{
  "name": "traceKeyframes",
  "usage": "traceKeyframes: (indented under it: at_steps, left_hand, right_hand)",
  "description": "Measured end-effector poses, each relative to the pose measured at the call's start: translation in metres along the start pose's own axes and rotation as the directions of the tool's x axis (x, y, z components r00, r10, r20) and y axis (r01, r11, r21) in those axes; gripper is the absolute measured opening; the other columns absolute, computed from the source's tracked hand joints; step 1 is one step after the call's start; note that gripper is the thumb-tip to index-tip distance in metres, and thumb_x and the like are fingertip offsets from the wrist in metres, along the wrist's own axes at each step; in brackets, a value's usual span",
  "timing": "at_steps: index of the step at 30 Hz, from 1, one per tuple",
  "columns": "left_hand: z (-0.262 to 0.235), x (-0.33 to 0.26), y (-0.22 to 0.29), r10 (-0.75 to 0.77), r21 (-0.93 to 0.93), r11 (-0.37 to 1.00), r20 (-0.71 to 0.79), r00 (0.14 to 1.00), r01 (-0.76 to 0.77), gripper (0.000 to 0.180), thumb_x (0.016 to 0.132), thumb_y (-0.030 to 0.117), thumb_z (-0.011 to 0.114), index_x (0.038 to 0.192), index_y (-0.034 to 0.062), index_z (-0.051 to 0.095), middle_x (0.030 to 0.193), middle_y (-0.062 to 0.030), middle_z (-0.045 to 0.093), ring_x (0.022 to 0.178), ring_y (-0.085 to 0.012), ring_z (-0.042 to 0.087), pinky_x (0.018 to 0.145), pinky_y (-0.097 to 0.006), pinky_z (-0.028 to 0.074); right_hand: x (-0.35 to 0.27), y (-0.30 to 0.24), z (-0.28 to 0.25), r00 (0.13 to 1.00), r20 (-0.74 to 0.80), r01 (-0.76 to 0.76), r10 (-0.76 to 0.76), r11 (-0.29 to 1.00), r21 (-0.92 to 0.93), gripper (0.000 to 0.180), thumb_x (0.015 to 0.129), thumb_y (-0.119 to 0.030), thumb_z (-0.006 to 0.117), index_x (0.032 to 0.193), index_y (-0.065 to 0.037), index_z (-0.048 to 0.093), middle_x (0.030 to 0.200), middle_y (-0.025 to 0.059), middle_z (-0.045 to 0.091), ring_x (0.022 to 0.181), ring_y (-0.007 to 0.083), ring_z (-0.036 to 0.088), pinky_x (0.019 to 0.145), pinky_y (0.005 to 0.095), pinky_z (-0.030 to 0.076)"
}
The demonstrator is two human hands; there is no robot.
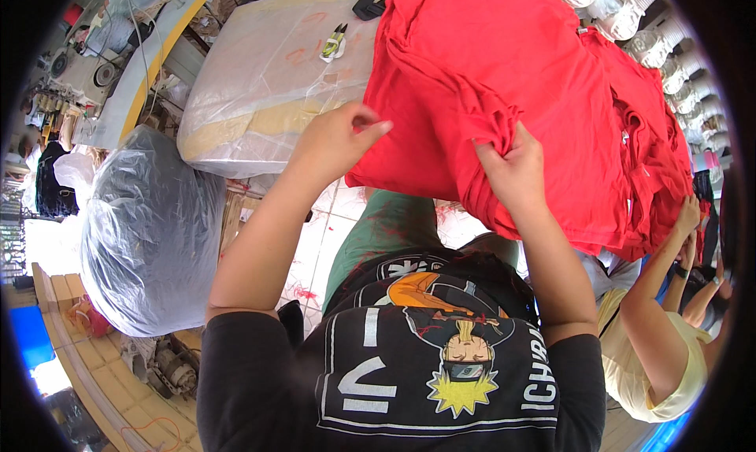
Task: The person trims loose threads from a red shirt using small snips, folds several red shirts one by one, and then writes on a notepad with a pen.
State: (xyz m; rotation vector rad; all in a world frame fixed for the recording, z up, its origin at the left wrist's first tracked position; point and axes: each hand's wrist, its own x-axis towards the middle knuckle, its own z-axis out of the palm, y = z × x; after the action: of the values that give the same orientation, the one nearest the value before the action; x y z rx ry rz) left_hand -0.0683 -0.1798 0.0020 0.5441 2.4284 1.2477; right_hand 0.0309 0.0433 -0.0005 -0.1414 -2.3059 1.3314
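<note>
Red cloth (pixel 488 50), looking like a large heap of knit garments, spreads over the work surface in front of me. My right hand (pixel 516 168) pinches a gathered, wrinkled fold of it between thumb and fingers. Just off the cloth's left edge is my left hand (pixel 339 141), its fingers curled and the thumb meeting the index finger in a loose ring. Whatever it may hold is too small to make out. Yellow-green thread snips (pixel 334 44) lie beyond my left hand on a plastic-wrapped pad (pixel 252 82).
A big grey plastic-wrapped bundle (pixel 150 231) stands to my left, near a yellow-edged table (pixel 150 74) with machinery. White thread cones (pixel 654 42) line the far right. A co-worker in a yellow top (pixel 654 350) reaches toward the cloth. Red thread scraps (pixel 303 293) lie on the floor.
</note>
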Motion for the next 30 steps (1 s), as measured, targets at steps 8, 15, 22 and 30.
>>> traceKeyframes:
  at_steps: [8, 15, 22, 30]
  left_hand:
    - [-0.008, -0.008, -0.025, -0.061, 0.207, 0.976, -0.014, 0.998, 0.063, 0.029, 0.078, 0.03, 0.067, 0.087, 0.0021, 0.062, 0.077, -0.0126, 0.065, 0.067, -0.0235, 0.062, 0.064, -0.032, 0.047]
    - [-0.015, -0.007, 0.022, 0.004, 0.149, 0.989, -0.01, 1.0, -0.003, 0.025, 0.084, 0.026, 0.062, 0.089, 0.0018, 0.061, 0.076, -0.0098, 0.064, 0.065, -0.0175, 0.062, 0.063, -0.032, 0.049]
    - [0.015, 0.005, 0.035, 0.078, -0.638, 0.768, 0.191, 0.979, 0.063, 0.027, 0.09, 0.026, 0.055, 0.107, 0.0038, 0.057, 0.097, -0.0087, 0.063, 0.084, -0.0162, 0.063, 0.078, -0.032, 0.05]
    - [0.013, 0.025, -0.069, -0.079, -0.161, 0.981, 0.156, 0.985, 0.104, 0.041, 0.086, 0.025, 0.061, 0.117, 0.0, 0.054, 0.099, -0.0079, 0.065, 0.09, -0.0176, 0.062, 0.082, -0.031, 0.048]
  right_hand:
    - [0.0, -0.011, 0.0, 0.998, 0.062, -0.023, 0.025, 0.999, -0.023, 0.032, 0.073, -0.009, 0.063, 0.102, 0.003, 0.057, 0.087, 0.0173, 0.067, 0.081, 0.0261, 0.066, 0.073, 0.0317, 0.049]
    - [-0.004, -0.012, 0.002, 0.984, 0.165, -0.052, 0.065, 0.995, -0.082, 0.031, 0.075, -0.008, 0.065, 0.103, 0.003, 0.057, 0.089, 0.013, 0.066, 0.083, 0.0181, 0.062, 0.075, 0.0293, 0.048]
    - [-0.008, -0.021, 0.014, 0.985, 0.171, 0.064, -0.027, 0.974, -0.216, 0.038, 0.07, -0.012, 0.07, 0.103, 0.002, 0.056, 0.086, 0.0172, 0.066, 0.083, 0.0278, 0.065, 0.072, 0.0353, 0.05]
    - [-0.008, -0.014, 0.002, 0.983, 0.183, 0.061, -0.022, 0.975, -0.213, 0.042, 0.067, -0.014, 0.069, 0.104, 0.002, 0.055, 0.085, 0.0184, 0.064, 0.08, 0.0342, 0.063, 0.068, 0.0381, 0.051]
